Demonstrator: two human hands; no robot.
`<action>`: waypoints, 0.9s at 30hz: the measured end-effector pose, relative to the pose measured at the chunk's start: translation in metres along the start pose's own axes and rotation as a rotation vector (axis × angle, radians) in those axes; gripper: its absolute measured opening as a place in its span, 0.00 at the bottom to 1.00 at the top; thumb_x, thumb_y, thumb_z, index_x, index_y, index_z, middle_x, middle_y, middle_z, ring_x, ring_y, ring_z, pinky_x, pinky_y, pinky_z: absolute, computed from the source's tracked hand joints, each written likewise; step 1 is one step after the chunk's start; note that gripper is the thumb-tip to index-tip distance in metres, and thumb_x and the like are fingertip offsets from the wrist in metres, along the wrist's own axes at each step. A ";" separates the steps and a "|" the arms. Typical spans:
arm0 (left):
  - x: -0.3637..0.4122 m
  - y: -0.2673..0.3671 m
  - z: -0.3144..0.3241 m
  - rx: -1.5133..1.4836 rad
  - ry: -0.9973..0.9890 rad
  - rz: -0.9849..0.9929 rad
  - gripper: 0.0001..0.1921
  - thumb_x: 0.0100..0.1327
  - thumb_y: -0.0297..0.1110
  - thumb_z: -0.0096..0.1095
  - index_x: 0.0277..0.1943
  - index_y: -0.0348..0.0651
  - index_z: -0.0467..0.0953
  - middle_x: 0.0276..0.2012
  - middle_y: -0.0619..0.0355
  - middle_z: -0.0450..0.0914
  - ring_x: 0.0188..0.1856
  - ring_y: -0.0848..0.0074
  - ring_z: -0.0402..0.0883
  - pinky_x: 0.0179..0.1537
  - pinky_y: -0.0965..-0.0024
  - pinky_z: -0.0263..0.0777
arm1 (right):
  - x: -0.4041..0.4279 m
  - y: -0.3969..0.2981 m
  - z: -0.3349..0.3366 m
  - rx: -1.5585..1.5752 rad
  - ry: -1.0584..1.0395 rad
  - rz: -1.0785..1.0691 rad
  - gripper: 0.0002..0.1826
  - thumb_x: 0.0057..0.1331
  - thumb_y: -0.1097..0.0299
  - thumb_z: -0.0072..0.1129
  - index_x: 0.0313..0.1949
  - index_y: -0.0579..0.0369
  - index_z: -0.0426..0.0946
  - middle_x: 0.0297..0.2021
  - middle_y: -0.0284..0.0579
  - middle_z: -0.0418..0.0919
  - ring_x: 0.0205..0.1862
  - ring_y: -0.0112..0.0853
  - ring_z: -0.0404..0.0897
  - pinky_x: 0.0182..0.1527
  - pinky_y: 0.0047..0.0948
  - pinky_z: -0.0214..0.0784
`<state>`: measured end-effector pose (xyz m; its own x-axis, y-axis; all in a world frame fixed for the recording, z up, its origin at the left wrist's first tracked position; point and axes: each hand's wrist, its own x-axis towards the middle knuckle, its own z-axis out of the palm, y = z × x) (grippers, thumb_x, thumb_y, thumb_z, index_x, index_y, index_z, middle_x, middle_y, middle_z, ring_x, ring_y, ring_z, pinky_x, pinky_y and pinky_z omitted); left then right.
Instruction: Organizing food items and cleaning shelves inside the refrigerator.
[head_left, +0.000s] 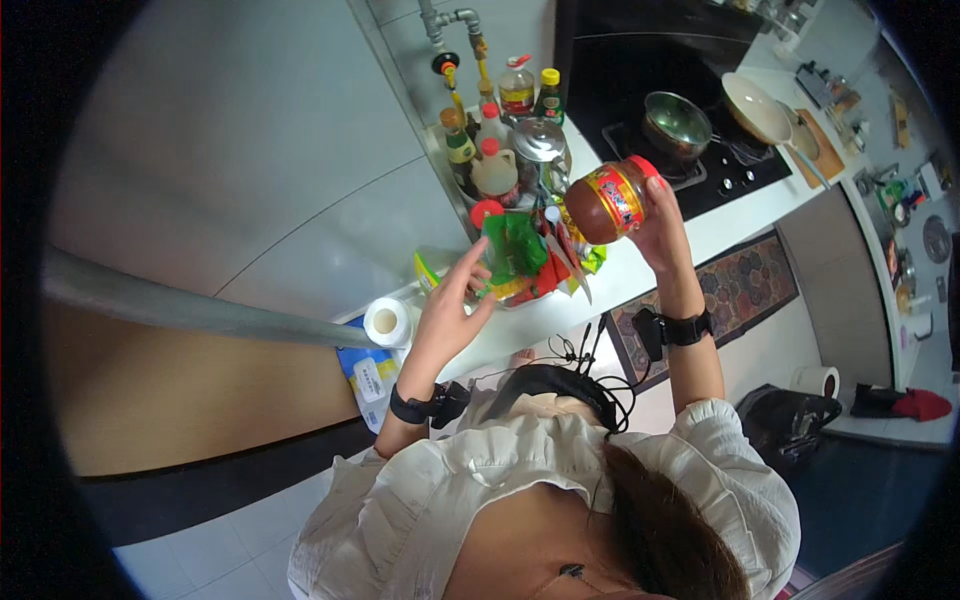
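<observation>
My right hand (655, 229) grips a jar (609, 201) of brown sauce by its red-lidded end. The jar is tilted on its side above the counter, and its red and yellow label bears writing. With fingers spread, my left hand (454, 307) is beside a green plastic packet (514, 244); whether a fingertip touches it I cannot tell. Below that packet sit red and yellow packets (546, 276), crowded together. A round red lid (487, 213) shows just behind the green packet. Several sauce bottles (495, 174) and a steel lidded pot (538, 141) stand behind the packets.
A paper roll (387, 322) stands at the counter's left end, near a grey pipe (202, 296). On the black hob (622, 120) are a saucepan (677, 124) and a pale frying pan (757, 105). Gas pipes (454, 19) run down the back wall. A patterned mat (739, 292) covers part of the floor.
</observation>
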<state>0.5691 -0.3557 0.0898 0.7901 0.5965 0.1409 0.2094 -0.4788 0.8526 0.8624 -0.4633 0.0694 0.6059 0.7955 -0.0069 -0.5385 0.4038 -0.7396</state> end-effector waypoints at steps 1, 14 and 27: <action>0.000 0.001 0.000 0.032 0.047 0.029 0.35 0.54 0.22 0.60 0.67 0.44 0.59 0.43 0.54 0.75 0.44 0.73 0.75 0.51 0.67 0.66 | 0.001 -0.001 -0.004 -0.001 0.010 -0.005 0.24 0.65 0.60 0.56 0.58 0.50 0.63 0.51 0.40 0.71 0.51 0.32 0.73 0.48 0.46 0.73; -0.003 0.012 -0.028 0.321 0.401 0.107 0.30 0.52 0.24 0.64 0.60 0.43 0.67 0.58 0.50 0.67 0.60 0.61 0.66 0.58 0.61 0.62 | 0.008 -0.004 -0.026 -0.101 0.154 -0.026 0.25 0.63 0.56 0.58 0.56 0.48 0.63 0.49 0.39 0.72 0.47 0.29 0.74 0.43 0.42 0.76; 0.017 -0.015 0.045 0.334 -0.039 0.144 0.27 0.58 0.36 0.61 0.61 0.43 0.66 0.58 0.46 0.68 0.60 0.55 0.68 0.60 0.60 0.61 | -0.006 -0.001 -0.007 -0.108 0.082 -0.030 0.23 0.64 0.61 0.57 0.56 0.50 0.63 0.49 0.41 0.72 0.47 0.29 0.75 0.41 0.36 0.77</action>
<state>0.6055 -0.3669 0.0569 0.8454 0.4855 0.2230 0.2655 -0.7440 0.6131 0.8632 -0.4712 0.0654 0.6688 0.7426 -0.0351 -0.4561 0.3726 -0.8082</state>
